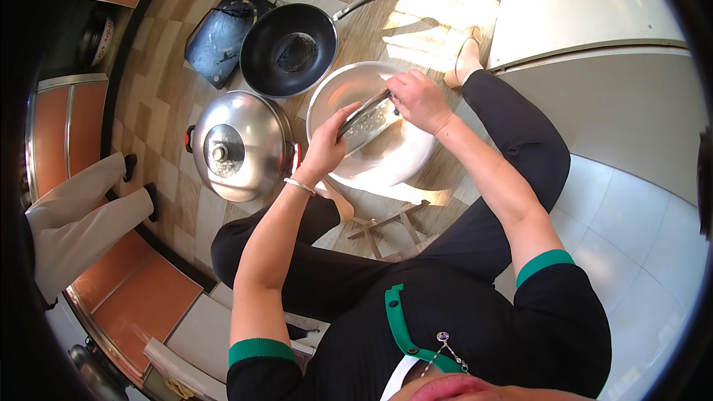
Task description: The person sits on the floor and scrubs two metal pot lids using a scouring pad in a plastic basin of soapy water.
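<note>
Over a large white basin (328,94) on the floor, both my hands hold a flat shiny panel with a dark edge (367,122). Its material is hard to tell; pale spots or droplets show on its face. My left hand (325,142) grips the near left end, thumb along the dark edge. At the far right end, my right hand (416,99) has its fingers curled over the edge. The panel is tilted and hides part of the basin's inside. Sunlight falls on the basin's lower wall.
Left of the basin stands a lidded steel pot (242,147) with red-and-black handles. Beyond are a black frying pan (289,50) and a dark flat electric appliance (225,39) with a cord. Another person's trousered legs (94,211) are at left, by orange cabinets (133,278). A white cabinet-like unit (590,5) stands right.
</note>
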The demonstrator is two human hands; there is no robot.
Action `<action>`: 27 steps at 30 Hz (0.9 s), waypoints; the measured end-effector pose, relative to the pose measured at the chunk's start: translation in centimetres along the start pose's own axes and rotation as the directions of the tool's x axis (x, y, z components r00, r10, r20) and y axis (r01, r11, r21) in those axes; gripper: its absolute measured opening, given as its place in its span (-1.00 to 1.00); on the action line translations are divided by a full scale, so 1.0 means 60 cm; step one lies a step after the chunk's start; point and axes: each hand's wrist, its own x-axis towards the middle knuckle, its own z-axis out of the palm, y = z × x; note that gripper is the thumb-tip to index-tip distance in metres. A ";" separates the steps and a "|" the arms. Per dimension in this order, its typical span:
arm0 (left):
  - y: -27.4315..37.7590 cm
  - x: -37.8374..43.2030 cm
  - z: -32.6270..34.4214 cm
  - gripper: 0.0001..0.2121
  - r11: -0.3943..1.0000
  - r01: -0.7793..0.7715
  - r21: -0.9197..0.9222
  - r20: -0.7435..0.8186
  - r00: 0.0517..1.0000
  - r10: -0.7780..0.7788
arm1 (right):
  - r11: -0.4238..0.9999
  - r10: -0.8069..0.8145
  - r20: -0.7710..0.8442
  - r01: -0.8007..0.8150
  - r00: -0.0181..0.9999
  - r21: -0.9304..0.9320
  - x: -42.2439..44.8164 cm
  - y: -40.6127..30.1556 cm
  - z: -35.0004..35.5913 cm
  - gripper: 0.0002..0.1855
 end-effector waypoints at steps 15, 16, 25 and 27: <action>-0.065 -0.014 -0.002 -0.66 0.964 0.267 0.007 -0.225 0.939 -0.259 | 0.808 0.488 -0.008 -0.448 0.873 0.383 0.004 -0.028 -0.004 -0.61; -0.064 -0.015 -0.002 -0.64 0.977 0.211 -0.023 -0.234 0.949 -0.210 | 0.817 0.465 -0.049 -0.407 0.884 0.408 0.007 -0.026 -0.001 -0.62; -0.048 -0.017 0.006 -0.49 0.987 0.163 0.010 -0.178 0.971 -0.159 | 0.921 0.164 -0.132 -0.103 0.978 0.376 0.032 -0.107 0.046 -0.68; -0.050 -0.018 0.002 -0.48 0.990 0.142 0.016 -0.157 0.978 -0.137 | 0.917 -0.038 -0.102 0.075 0.994 0.392 0.024 -0.143 0.053 -0.66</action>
